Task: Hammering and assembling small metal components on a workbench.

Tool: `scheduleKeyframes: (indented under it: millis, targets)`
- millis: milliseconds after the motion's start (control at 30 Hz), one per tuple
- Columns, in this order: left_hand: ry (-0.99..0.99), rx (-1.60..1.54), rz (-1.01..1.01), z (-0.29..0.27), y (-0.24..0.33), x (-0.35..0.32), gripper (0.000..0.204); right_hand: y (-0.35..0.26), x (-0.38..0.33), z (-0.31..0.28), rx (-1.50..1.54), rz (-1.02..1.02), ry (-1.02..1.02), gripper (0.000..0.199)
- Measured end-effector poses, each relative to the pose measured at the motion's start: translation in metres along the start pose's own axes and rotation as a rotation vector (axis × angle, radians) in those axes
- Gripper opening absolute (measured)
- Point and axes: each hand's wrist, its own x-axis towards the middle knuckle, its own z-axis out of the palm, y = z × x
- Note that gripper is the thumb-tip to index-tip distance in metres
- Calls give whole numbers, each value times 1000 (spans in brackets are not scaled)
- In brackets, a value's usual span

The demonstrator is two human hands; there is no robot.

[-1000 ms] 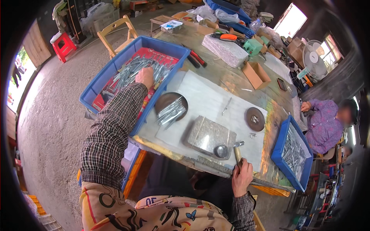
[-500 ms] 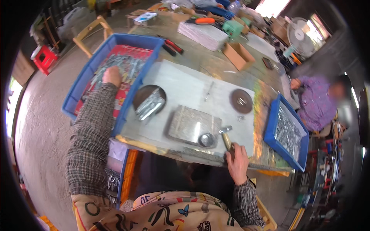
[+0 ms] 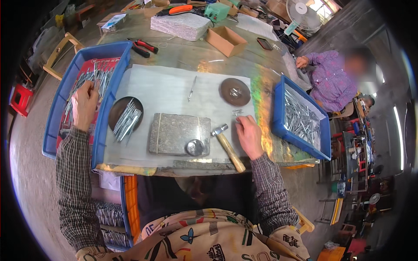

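Note:
My left hand is over the long blue bin at the left. Its fingers pinch a thin silvery metal rod that points away from me; more such rods lie on red printed sheeting in the bin. My right hand rests low on the table, fingertips drawn together beside a few small metal pieces; anything between them is too small to make out. Left of that hand lies a hammer with a wooden handle. A stone block with bands around it carries a small round metal piece.
A brown dish holds several rods; another round dish holds small metal bits. One slim rod lies on the white sheet. Right, a blue bin of rods stands near a seated co-worker. Pliers lie farther back.
My right hand has let go of the hammer and moved forward to the small metal pieces. My left hand has lifted from the heap with a rod. The view has shifted.

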Motion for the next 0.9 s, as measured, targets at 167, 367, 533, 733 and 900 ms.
scheduleKeyframes:
  millis: [167, 367, 533, 733, 900]
  targets:
    - [-117, -367, -59, 1, 45, -30, 15, 16, 14, 16, -76, -80, 38, 11]
    - [-224, -506, -39, -1, 66, -58, 22, 20, 24, 23, -178, -131, 19, 5]
    - [-288, -630, -127, 0, 86, -77, 23, 19, 37, 19, -250, -201, -57, 3]
    - [-346, -740, -117, 2, 97, -90, 19, 14, 55, 10, -405, -178, -290, 9]
    - [-409, -827, -213, 5, 108, -100, 17, 15, 48, 13, -371, -209, -263, 11]
